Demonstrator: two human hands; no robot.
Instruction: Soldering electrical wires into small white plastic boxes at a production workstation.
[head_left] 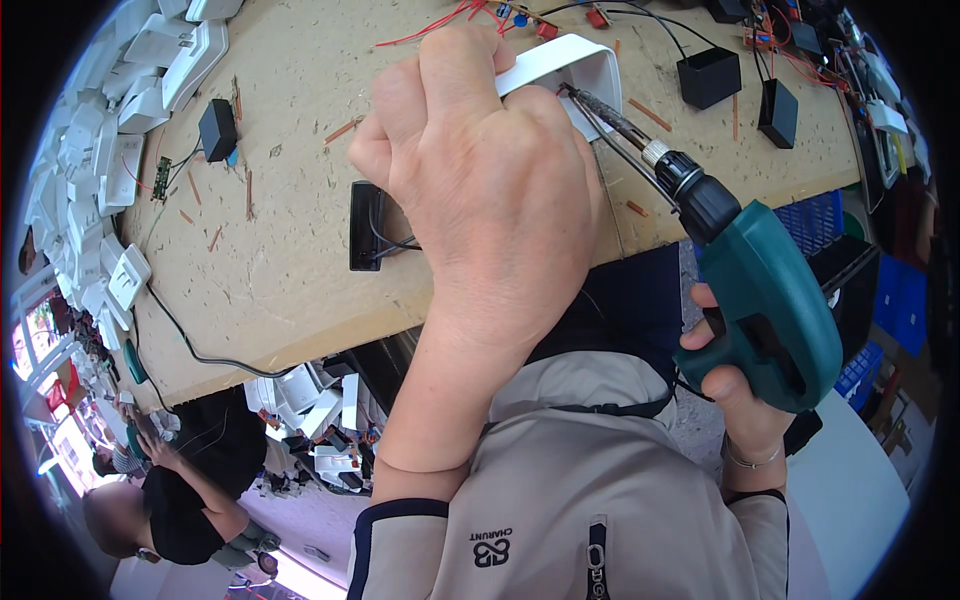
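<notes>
My left hand (495, 190) is closed on a white plastic housing (592, 52) above the workbench, its back turned up and the fingertips mostly hidden. My right hand (748, 405) grips the handle of a green soldering gun (770, 295). The gun's dark tip reaches into the open side of the housing, close to my left fingers. What lies inside the housing at the tip is too small to make out. Just left of my left wrist, a small black box (362, 235) with dark wires rests on the bench.
White plastic housings (130, 60) are heaped along the bench's left side. A black box (217, 130) is wired to a small circuit board (161, 178). More black boxes (709, 78) and red wires lie at the far right. Another person (185, 500) works at lower left.
</notes>
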